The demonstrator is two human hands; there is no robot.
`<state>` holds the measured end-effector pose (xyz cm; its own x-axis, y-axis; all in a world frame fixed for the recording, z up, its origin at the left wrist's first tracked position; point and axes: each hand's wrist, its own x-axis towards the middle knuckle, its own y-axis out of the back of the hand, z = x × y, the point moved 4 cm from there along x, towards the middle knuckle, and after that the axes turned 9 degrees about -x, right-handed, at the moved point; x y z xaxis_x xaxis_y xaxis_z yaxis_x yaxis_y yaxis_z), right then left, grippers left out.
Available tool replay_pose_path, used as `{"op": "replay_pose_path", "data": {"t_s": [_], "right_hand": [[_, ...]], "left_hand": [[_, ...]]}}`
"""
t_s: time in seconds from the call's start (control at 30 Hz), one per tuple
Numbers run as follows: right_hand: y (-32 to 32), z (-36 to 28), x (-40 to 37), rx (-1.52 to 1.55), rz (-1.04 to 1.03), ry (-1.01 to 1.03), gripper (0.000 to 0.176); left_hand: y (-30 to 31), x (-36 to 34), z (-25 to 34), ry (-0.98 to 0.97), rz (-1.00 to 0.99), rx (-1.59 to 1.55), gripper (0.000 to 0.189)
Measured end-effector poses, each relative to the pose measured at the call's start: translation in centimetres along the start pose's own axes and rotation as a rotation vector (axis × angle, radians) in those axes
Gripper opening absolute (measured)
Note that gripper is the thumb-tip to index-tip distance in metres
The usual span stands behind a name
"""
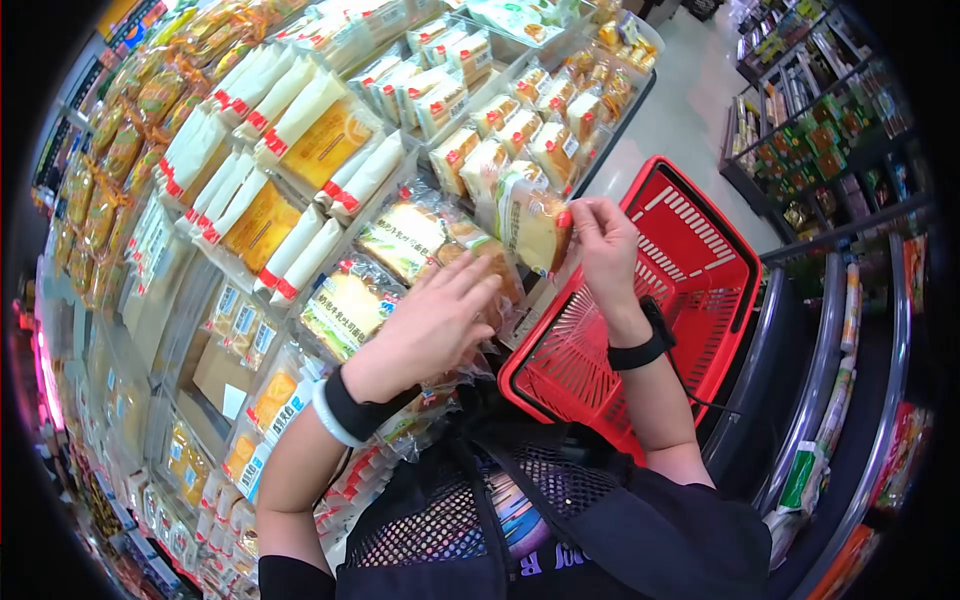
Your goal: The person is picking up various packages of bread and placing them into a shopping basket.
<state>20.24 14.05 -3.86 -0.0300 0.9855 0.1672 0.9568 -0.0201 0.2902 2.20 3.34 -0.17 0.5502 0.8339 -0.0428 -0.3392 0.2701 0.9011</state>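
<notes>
My right hand (607,245) pinches the edge of a clear-wrapped bread pack (528,222), which is tilted up at the right side of the display. Through its wrapper, pale sliced bread shows. My left hand (440,318) lies with fingers stretched over other packs of toast bread in the bin. Beside its fingers is a toast bread pack (403,238) with dark printed characters. Another toast bread pack (345,308) lies to the left of the hand, partly covered by it. What is directly under the left palm is hidden.
A red shopping basket (742,262) stands close by my right forearm. Wrapped sandwiches (520,130) fill the bins at the back, and white-wrapped packs (300,130) stand in rows on the left. A shelf rack (800,130) lies across the aisle (650,110).
</notes>
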Motion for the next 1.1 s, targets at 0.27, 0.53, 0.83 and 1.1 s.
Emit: {"op": "replay_pose_path", "data": {"t_s": [0.27, 0.53, 0.83, 1.1], "right_hand": [[4.1, -0.5, -0.2, 0.752, 0.043, -0.262, 0.016], [4.7, -1.2, -3.5, 0.806, -0.046, -0.363, 0.015], [5.3, -1.0, -5.3, 0.765, -0.023, -0.328, 0.017], [5.3, -0.9, -8.7, 0.647, -0.205, -0.383, 0.045]], "left_hand": [[3.4, 2.3, -3.7, 0.226, 0.527, -0.928, 0.045], [0.7, 1.1, 0.3, 0.362, 0.334, -1.544, 0.032], [-0.6, 0.3, 1.3, 0.408, 0.428, -1.647, 0.024], [-2.3, -0.2, 1.4, 0.359, 0.594, -1.704, 0.026]]}}
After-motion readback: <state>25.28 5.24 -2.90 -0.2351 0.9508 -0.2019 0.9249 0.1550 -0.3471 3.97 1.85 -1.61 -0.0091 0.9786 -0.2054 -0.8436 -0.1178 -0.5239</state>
